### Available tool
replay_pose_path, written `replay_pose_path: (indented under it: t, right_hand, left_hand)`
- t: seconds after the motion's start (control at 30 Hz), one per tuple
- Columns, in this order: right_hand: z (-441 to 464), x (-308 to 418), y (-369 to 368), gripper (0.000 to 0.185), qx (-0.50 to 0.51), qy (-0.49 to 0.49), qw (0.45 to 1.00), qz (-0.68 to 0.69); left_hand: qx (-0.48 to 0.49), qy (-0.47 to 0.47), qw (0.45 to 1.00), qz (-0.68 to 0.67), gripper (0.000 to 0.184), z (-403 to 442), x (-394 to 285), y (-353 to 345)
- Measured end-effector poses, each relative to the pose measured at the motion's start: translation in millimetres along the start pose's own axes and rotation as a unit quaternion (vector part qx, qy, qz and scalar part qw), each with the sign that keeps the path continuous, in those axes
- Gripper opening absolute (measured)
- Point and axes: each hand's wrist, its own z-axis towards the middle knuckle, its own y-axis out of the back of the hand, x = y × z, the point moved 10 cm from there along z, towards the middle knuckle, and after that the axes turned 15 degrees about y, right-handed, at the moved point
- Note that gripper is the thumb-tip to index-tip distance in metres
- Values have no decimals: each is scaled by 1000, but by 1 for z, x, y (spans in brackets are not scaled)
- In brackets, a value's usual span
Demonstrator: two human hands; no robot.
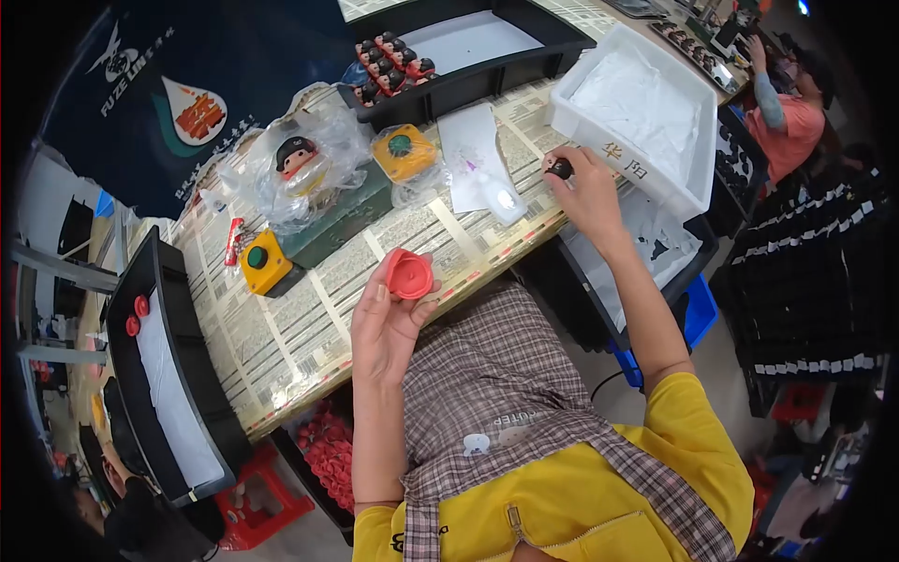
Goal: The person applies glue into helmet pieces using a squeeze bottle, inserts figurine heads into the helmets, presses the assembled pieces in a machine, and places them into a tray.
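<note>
From my end of the feed, I judge this step to be careful handling of two small parts, one per hand. Nearest me, the left hand [387, 314] is turned palm up, its fingers curled around a red cup [409, 273] whose hollow faces the camera. I would want that grip light, on the outer wall only, with fingertips out of the hollow; a hard squeeze could bend the rim if it is soft, which I cannot tell from here. Farther out, the right hand [592, 192] pinches a small doll head [559, 169], dark on top, between thumb and fingers. I would hold it by its sides so its surface isn't rubbed, and well in over the table [281, 337], where a slip would do less harm than past the edge.

As for placement, the red cup sits right at the left fingertips, above the table's near edge. The doll head is at the right fingertips, off to the right and well apart from the cup, just beside the white tub [635, 167].

Beyond the left hand I see a yellow button box [251, 273], then a larger doll [298, 159] wrapped in clear plastic, with a second button box [401, 145] near it. Farthest along, a black tray [487, 82] holds a cluster of dark-topped heads [389, 66].
</note>
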Motion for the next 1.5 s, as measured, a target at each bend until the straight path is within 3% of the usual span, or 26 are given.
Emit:
replay_pose_path:
  t: [0.2,0.37,1.07,1.37,1.5]
  right_hand:
    - [-7,126,17,43,-9,83,973,216]
    - [-20,169,5,45,2,113,964,241]
    - [-29,180,-7,49,-4,127,961,246]
    - [-43,185,-10,58,-39,226,957,177]
    - [-39,192,-12,67,-13,204,964,172]
  left_hand:
    - [-15,7,1000,25,49,3,5,-5]
    - [-19,-1,998,57,50,2,9,-13]
    - [-7,7,996,90,47,-3,16,-22]
    - [-23,12,992,126,50,-1,16,-28]
    - [-25,6,996,85,47,2,23,-33]
